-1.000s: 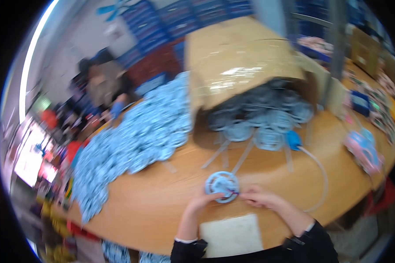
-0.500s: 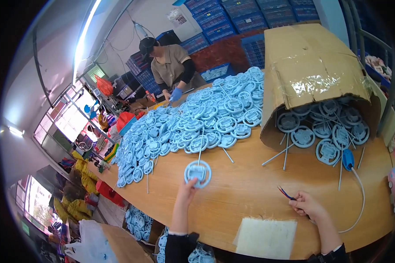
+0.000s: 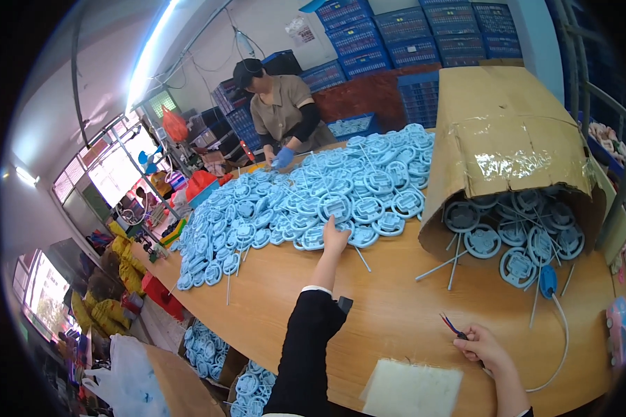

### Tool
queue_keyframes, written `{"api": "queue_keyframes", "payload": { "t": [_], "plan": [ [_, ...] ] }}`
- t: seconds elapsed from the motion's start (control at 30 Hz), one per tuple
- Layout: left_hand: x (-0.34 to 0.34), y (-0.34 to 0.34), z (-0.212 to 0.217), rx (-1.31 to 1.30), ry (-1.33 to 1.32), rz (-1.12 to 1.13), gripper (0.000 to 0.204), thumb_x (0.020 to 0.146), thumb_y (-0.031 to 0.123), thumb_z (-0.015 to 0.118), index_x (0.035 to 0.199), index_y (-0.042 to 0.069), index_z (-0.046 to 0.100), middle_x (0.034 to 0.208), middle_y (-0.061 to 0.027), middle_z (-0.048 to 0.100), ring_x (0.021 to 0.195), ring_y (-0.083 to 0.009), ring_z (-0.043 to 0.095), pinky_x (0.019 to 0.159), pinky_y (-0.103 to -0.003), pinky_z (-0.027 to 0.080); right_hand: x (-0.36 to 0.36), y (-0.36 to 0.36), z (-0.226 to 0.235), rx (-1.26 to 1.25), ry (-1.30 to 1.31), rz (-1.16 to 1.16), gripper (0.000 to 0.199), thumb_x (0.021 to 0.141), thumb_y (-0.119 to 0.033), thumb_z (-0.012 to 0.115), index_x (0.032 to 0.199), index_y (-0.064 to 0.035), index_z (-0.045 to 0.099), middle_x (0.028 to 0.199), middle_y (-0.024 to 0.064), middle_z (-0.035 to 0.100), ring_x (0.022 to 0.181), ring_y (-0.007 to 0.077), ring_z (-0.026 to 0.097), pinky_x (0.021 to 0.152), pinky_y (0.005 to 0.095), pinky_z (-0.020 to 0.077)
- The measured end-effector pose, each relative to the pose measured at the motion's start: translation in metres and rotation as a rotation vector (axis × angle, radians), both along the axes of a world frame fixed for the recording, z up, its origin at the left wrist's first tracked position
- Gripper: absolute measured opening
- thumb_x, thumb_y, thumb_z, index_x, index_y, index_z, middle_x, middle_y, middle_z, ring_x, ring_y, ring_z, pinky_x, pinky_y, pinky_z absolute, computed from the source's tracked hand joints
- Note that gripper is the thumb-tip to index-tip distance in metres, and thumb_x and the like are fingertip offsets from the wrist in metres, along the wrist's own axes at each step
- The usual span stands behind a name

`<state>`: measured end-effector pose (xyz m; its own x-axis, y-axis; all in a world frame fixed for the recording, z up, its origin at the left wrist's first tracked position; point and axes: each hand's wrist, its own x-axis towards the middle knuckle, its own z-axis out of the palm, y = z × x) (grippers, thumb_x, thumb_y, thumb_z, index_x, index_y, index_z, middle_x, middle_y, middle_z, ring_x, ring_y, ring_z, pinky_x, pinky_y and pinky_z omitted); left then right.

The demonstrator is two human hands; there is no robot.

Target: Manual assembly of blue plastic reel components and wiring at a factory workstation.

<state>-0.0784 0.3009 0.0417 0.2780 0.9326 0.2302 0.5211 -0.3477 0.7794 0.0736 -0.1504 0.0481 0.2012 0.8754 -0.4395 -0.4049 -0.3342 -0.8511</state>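
My left hand reaches to the near edge of a heap of light-blue plastic parts. It grips a round ring-shaped blue plastic part against the heap; its fingers are partly hidden. Over the table on the right, my right hand is closed in a pinch round a dark cable end. Thin red and blue wires stick out from that end. Below, a pale flat sheet lies near the table edge.
A cardboard box on its side holds more blue parts. A blue device with a pale cable lies before it. Across the table a person works with a gloved hand. A toy car sits at the right.
My left hand has moved forward, from over the bare table to the heap, with the round blue part. My right hand keeps its pinch on the cable end, nearly still.
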Motion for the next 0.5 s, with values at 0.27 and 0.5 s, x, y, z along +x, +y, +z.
{"api": "queue_keyframes", "payload": {
  "t": [0.27, 0.5],
  "plan": [
    [-0.031, -0.061, -0.018, 0.429, 0.055, -0.196, 0.040, 0.066, 0.008, 0.061, 0.104, 0.001, 0.049, 0.113, -0.0189, 0.043, 0.099, -0.0269, 0.047, 0.080, -0.032, 0.042, 0.002, -0.001, 0.001, 0.086, 0.009, -0.063, 0.018, 0.075, -0.008, 0.059, 0.083, -0.0042, 0.043, 0.058, -0.0007, 0.044, 0.044, 0.0042, 0.036, 0.037, 0.0179, 0.0232],
    [-0.006, -0.148, -0.003, 0.673, 0.346, -0.045, 0.051, 0.069, 0.022, 0.063, 0.114, 0.007, 0.044, 0.126, -0.0209, 0.029, 0.114, -0.0359, 0.031, 0.091, -0.044, 0.030, 0.010, 0.003, -0.011, 0.191, 0.028, -0.240, 0.012, 0.078, -0.008, 0.054, 0.086, -0.0041, 0.045, 0.062, 0.0007, 0.045, 0.047, 0.0038, 0.037, 0.037, 0.0165, 0.0234]
  ]
}}
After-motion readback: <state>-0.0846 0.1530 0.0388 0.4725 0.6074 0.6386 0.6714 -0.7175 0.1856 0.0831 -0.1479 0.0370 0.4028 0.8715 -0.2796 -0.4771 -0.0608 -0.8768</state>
